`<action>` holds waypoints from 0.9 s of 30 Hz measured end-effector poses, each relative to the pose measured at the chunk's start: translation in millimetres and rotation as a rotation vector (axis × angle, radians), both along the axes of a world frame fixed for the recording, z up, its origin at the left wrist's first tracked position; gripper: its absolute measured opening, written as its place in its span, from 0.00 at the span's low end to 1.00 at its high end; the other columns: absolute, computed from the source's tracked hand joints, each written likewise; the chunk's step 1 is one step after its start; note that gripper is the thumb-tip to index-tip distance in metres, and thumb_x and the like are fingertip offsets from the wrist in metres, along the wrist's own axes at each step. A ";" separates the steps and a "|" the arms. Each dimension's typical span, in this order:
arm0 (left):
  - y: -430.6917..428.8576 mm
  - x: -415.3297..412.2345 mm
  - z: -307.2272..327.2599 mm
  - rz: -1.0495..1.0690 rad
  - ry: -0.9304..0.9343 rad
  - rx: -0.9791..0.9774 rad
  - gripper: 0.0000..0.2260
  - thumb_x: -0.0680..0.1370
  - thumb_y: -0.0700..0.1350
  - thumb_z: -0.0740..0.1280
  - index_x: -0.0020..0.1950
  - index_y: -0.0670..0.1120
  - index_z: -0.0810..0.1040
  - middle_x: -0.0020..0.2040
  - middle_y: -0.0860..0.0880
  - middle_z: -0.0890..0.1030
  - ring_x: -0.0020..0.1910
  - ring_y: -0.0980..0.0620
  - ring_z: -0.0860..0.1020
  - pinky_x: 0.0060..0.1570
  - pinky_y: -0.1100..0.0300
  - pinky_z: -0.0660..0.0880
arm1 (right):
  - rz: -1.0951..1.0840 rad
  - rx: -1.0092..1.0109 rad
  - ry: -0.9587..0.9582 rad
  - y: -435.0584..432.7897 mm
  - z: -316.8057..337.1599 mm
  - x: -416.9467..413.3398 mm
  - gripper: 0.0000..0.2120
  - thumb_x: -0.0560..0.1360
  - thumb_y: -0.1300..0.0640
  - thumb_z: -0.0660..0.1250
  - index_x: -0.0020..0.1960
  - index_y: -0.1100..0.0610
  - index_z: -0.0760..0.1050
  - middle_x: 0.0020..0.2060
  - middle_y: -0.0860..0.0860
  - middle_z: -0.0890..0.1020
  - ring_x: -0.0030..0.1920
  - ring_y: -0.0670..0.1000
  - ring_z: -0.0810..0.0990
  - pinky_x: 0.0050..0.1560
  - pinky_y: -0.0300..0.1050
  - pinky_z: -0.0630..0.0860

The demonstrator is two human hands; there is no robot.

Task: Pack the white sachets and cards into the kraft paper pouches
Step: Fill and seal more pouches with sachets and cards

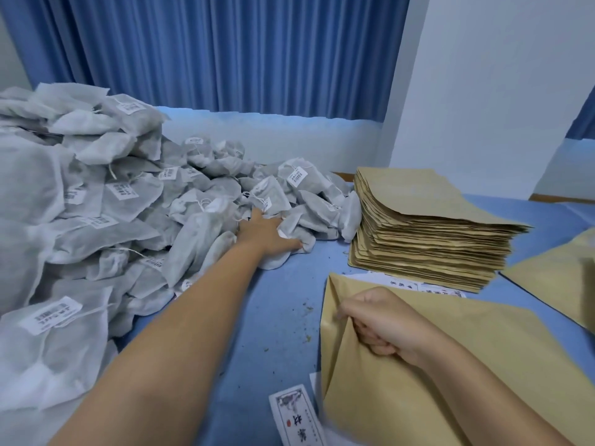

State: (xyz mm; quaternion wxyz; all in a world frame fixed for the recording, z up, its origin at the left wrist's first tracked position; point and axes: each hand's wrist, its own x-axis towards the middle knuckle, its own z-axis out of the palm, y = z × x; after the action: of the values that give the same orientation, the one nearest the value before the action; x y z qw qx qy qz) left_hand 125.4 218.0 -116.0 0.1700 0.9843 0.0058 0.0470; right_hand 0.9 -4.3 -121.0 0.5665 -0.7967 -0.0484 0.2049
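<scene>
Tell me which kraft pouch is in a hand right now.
The kraft pouch nearest the camera: the right hand pinches its edge. The stack and the far-right pouch lie untouched.

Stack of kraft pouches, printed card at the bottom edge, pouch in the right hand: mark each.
Stack of kraft pouches (418, 197): head view, top sheet.
Printed card (297, 416): head view, printed face.
Held pouch (380, 403): head view, bare front panel.

This looks like a small packing workroom. A big heap of white sachets (96, 204) and a stack of kraft paper pouches (428, 233) lie on a blue cloth (283, 317). Behind them are a blue curtain (225, 49) and a white wall (499, 75).
</scene>
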 end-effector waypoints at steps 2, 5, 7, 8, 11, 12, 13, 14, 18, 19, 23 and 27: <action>-2.3 -13.1 -2.0 0.027 0.035 -0.020 0.34 0.64 0.69 0.63 0.69 0.60 0.69 0.71 0.44 0.62 0.69 0.39 0.59 0.64 0.46 0.60 | -0.027 -0.001 -0.010 -2.0 0.0 -2.6 0.23 0.73 0.63 0.63 0.23 0.50 0.60 0.21 0.49 0.59 0.20 0.48 0.54 0.22 0.33 0.52; -11.9 -42.6 -0.7 -0.014 0.022 -0.002 0.32 0.66 0.68 0.65 0.68 0.58 0.71 0.67 0.44 0.65 0.66 0.42 0.64 0.60 0.50 0.63 | -0.078 -0.015 -0.032 -8.6 1.6 -8.8 0.22 0.72 0.63 0.63 0.21 0.51 0.63 0.21 0.49 0.60 0.20 0.48 0.54 0.23 0.33 0.52; -22.4 -69.8 -0.3 -0.058 -0.008 -0.014 0.31 0.64 0.67 0.63 0.65 0.57 0.74 0.64 0.45 0.68 0.64 0.43 0.66 0.55 0.52 0.63 | -0.116 -0.014 -0.045 -16.3 3.3 -14.7 0.22 0.72 0.63 0.64 0.22 0.51 0.63 0.21 0.49 0.60 0.20 0.48 0.55 0.23 0.34 0.52; -26.7 -82.4 -1.8 -0.055 -0.004 -0.042 0.31 0.64 0.67 0.64 0.65 0.56 0.73 0.64 0.45 0.67 0.63 0.43 0.68 0.53 0.52 0.64 | -0.127 -0.011 -0.050 -20.7 4.0 -18.3 0.22 0.71 0.62 0.64 0.22 0.51 0.63 0.21 0.49 0.60 0.20 0.48 0.55 0.23 0.34 0.52; -36.9 -114.7 -8.4 -0.020 0.015 -0.110 0.32 0.66 0.65 0.69 0.68 0.56 0.71 0.67 0.47 0.60 0.65 0.41 0.65 0.53 0.53 0.67 | -0.134 -0.013 -0.067 -33.2 4.5 -31.3 0.20 0.71 0.62 0.65 0.23 0.51 0.64 0.21 0.49 0.61 0.20 0.48 0.56 0.23 0.35 0.54; -40.0 -123.0 -9.2 -0.018 0.010 -0.111 0.32 0.66 0.65 0.70 0.68 0.56 0.71 0.67 0.48 0.60 0.66 0.41 0.63 0.54 0.51 0.66 | -0.133 -0.010 -0.071 -36.7 4.3 -35.1 0.20 0.71 0.61 0.65 0.24 0.50 0.63 0.21 0.49 0.61 0.20 0.49 0.56 0.23 0.35 0.54; -42.5 -130.6 -9.2 -0.019 0.004 -0.105 0.32 0.66 0.65 0.69 0.68 0.57 0.71 0.66 0.48 0.60 0.67 0.41 0.62 0.56 0.50 0.66 | -0.134 -0.003 -0.075 -39.8 3.6 -38.7 0.20 0.71 0.61 0.65 0.24 0.50 0.62 0.21 0.49 0.61 0.21 0.49 0.56 0.23 0.35 0.54; -44.6 -137.5 -8.0 -0.018 0.003 -0.100 0.32 0.66 0.66 0.69 0.68 0.57 0.71 0.67 0.48 0.61 0.67 0.42 0.61 0.58 0.49 0.65 | -0.138 0.011 -0.082 -42.4 3.3 -41.6 0.20 0.71 0.61 0.65 0.25 0.51 0.62 0.21 0.49 0.61 0.21 0.49 0.56 0.23 0.35 0.54; -48.4 -157.2 -10.8 0.021 0.006 -0.136 0.36 0.63 0.69 0.70 0.69 0.60 0.69 0.72 0.51 0.56 0.72 0.43 0.57 0.63 0.47 0.64 | -0.169 0.026 -0.129 -43.6 0.6 -46.2 0.20 0.71 0.62 0.65 0.26 0.51 0.61 0.22 0.50 0.61 0.21 0.49 0.55 0.24 0.37 0.53; -49.5 -159.8 -12.5 0.031 -0.021 -0.139 0.37 0.62 0.70 0.70 0.69 0.62 0.68 0.74 0.52 0.53 0.74 0.44 0.55 0.65 0.45 0.62 | -0.172 0.005 -0.148 -42.0 -0.1 -46.1 0.19 0.71 0.61 0.65 0.26 0.52 0.60 0.23 0.51 0.60 0.22 0.49 0.55 0.24 0.37 0.52; -50.3 -162.1 -10.0 0.064 -0.169 -0.136 0.37 0.60 0.76 0.68 0.65 0.64 0.72 0.78 0.53 0.47 0.78 0.47 0.45 0.72 0.36 0.48 | -0.176 -0.039 -0.180 -38.8 -1.9 -44.7 0.17 0.71 0.60 0.65 0.28 0.53 0.61 0.24 0.51 0.60 0.22 0.50 0.55 0.24 0.37 0.52; -43.5 -156.1 -4.0 0.197 -0.447 -0.082 0.19 0.72 0.65 0.67 0.58 0.58 0.81 0.77 0.46 0.59 0.76 0.45 0.53 0.71 0.40 0.52 | -0.182 -0.027 -0.171 -40.9 -2.3 -44.3 0.16 0.71 0.60 0.65 0.30 0.54 0.62 0.25 0.51 0.60 0.23 0.50 0.55 0.24 0.37 0.53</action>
State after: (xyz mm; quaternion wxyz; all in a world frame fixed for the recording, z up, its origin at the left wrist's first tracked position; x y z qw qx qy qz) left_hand -30.8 174.4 -120.0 0.2013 0.9365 0.0656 0.2796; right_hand -43.4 -45.2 -123.3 0.5659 -0.8199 -0.0211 0.0845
